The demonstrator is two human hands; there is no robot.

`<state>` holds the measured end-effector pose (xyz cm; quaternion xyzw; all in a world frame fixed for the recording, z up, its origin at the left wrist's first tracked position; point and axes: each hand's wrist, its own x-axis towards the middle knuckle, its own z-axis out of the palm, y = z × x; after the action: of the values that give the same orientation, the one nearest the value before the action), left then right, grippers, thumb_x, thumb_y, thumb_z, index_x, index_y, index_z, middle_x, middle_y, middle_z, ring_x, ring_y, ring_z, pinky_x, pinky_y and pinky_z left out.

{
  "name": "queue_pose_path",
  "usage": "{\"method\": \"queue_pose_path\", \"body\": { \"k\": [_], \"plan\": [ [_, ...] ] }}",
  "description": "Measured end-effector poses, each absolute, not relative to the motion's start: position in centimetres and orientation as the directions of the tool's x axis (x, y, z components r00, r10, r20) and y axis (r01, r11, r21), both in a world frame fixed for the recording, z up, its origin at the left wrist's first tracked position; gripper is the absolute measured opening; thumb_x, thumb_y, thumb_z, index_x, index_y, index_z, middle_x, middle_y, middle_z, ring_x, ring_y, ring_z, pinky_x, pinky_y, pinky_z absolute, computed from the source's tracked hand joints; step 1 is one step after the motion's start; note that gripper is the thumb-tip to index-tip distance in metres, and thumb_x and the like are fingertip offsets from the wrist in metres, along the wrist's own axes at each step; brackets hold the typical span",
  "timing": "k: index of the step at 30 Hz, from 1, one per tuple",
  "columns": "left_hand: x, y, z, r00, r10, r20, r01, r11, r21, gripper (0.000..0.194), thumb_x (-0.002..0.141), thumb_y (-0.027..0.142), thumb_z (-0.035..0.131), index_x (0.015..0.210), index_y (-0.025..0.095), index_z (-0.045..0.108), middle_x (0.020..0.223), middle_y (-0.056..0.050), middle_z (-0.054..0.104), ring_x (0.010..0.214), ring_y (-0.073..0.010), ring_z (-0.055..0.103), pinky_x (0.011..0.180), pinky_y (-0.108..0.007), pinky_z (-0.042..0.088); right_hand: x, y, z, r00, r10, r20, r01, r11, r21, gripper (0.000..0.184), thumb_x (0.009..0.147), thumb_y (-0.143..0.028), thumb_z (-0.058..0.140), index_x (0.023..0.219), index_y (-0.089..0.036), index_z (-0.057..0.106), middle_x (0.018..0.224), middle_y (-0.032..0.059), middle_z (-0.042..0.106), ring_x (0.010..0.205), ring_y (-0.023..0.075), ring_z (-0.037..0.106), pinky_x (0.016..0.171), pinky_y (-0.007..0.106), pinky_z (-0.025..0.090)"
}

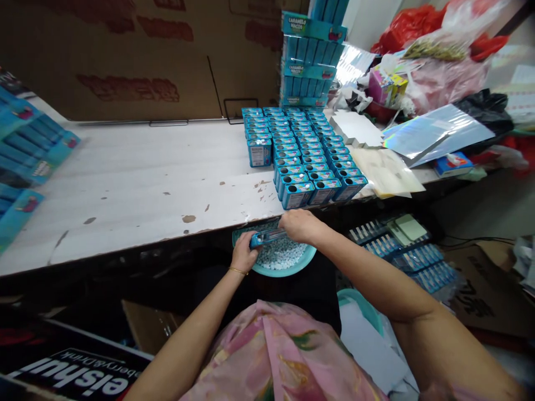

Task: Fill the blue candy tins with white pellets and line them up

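My left hand [243, 254] and my right hand [299, 224] both close on one small blue box [267, 238], held lying sideways just below the table's front edge. Under it sits a teal bowl [307, 260] filled with small white candies [281, 255]. The left hand grips the box's left end, with a thin gold bangle at the wrist. The right hand's fingers curl over the box's right end. On the white table [137, 184], several rows of upright blue boxes [301, 153] stand right above my hands.
A tall stack of blue display cartons [311, 58] stands behind the rows. More blue cartons [29, 150] lie at the table's left end. Shiny foil sheets [434, 136] and plastic bags [438, 55] crowd the right. Flat box blanks [412, 259] lie below the table, right.
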<state>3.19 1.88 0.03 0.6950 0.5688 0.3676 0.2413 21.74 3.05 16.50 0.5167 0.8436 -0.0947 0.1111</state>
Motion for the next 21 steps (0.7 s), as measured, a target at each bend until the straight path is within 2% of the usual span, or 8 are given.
{"method": "queue_pose_path", "body": {
  "k": [4, 6, 9, 12, 16, 19, 21],
  "plan": [
    [1.9, 1.5, 0.2, -0.028, 0.975, 0.219, 0.564, -0.165, 0.809, 0.038, 0.061, 0.024, 0.057, 0.097, 0.017, 0.053, 0.095, -0.006, 0.054, 0.089, -0.0204, 0.052, 0.082, -0.034, 0.040, 26.0, 3.7, 11.8, -0.437, 0.866, -0.242, 0.896, 0.396, -0.202, 0.031, 0.073, -0.012, 0.042, 0.092, -0.023, 0.064, 0.093, 0.0058, 0.064, 0.091, 0.0201, 0.056, 0.075, 0.027, 0.039],
    [1.0, 1.0, 0.0, -0.056, 0.976, 0.210, 0.537, -0.148, 0.830, 0.038, 0.061, 0.026, 0.058, 0.097, 0.018, 0.052, 0.096, -0.005, 0.054, 0.088, -0.0195, 0.053, 0.081, -0.033, 0.041, 27.2, 4.0, 7.8, -0.385, 0.867, -0.316, 0.913, 0.308, -0.267, 0.033, 0.073, -0.011, 0.042, 0.095, -0.024, 0.063, 0.094, 0.0044, 0.064, 0.090, 0.0185, 0.056, 0.074, 0.024, 0.039],
    [-0.1, 0.3, -0.4, -0.112, 0.976, 0.187, 0.512, -0.105, 0.853, 0.039, 0.061, 0.030, 0.060, 0.097, 0.018, 0.052, 0.094, -0.004, 0.055, 0.088, -0.0188, 0.053, 0.081, -0.033, 0.041, 25.7, 3.8, 1.7, -0.188, 0.917, -0.351, 0.969, 0.115, -0.218, 0.035, 0.076, -0.010, 0.037, 0.101, -0.017, 0.061, 0.100, 0.0120, 0.061, 0.094, 0.0216, 0.054, 0.077, 0.028, 0.039],
    [-0.5, -0.1, -0.7, -0.168, 0.972, 0.163, 0.472, -0.065, 0.879, 0.042, 0.059, 0.032, 0.062, 0.096, 0.017, 0.050, 0.091, -0.004, 0.056, 0.086, -0.0187, 0.053, 0.082, -0.034, 0.041, 22.5, 3.0, -2.3, -0.182, 0.918, -0.352, 0.964, 0.095, -0.250, 0.036, 0.079, -0.009, 0.032, 0.102, -0.010, 0.059, 0.105, 0.0177, 0.058, 0.099, 0.0231, 0.052, 0.083, 0.032, 0.037],
    [-0.5, -0.1, -0.6, -0.201, 0.974, 0.108, 0.407, -0.018, 0.913, 0.045, 0.057, 0.035, 0.064, 0.097, 0.017, 0.049, 0.087, -0.003, 0.057, 0.081, -0.0176, 0.054, 0.079, -0.033, 0.042, 21.0, 2.9, -4.0, -0.264, 0.882, -0.390, 0.924, 0.114, -0.366, 0.033, 0.074, -0.008, 0.041, 0.095, -0.018, 0.064, 0.103, 0.0096, 0.061, 0.097, 0.0186, 0.053, 0.083, 0.027, 0.037],
    [-0.5, 0.1, -0.3, -0.221, 0.971, 0.087, 0.377, 0.003, 0.926, 0.046, 0.055, 0.036, 0.066, 0.095, 0.017, 0.050, 0.085, -0.002, 0.058, 0.079, -0.0174, 0.055, 0.078, -0.033, 0.043, 22.7, 3.6, -4.1, -0.308, 0.853, -0.421, 0.880, 0.087, -0.467, 0.030, 0.071, -0.012, 0.049, 0.094, -0.023, 0.065, 0.096, 0.0028, 0.065, 0.088, 0.0144, 0.056, 0.076, 0.021, 0.040],
    [-0.6, 0.1, -0.1, -0.226, 0.970, 0.094, 0.379, -0.001, 0.925, 0.046, 0.055, 0.036, 0.066, 0.093, 0.017, 0.050, 0.084, -0.002, 0.058, 0.079, -0.0175, 0.055, 0.078, -0.033, 0.043, 24.2, 3.8, -3.6, -0.316, 0.845, -0.431, 0.857, 0.059, -0.512, 0.031, 0.071, -0.013, 0.050, 0.098, -0.021, 0.064, 0.092, 0.0020, 0.066, 0.080, 0.0124, 0.057, 0.070, 0.019, 0.042]
  ]
}}
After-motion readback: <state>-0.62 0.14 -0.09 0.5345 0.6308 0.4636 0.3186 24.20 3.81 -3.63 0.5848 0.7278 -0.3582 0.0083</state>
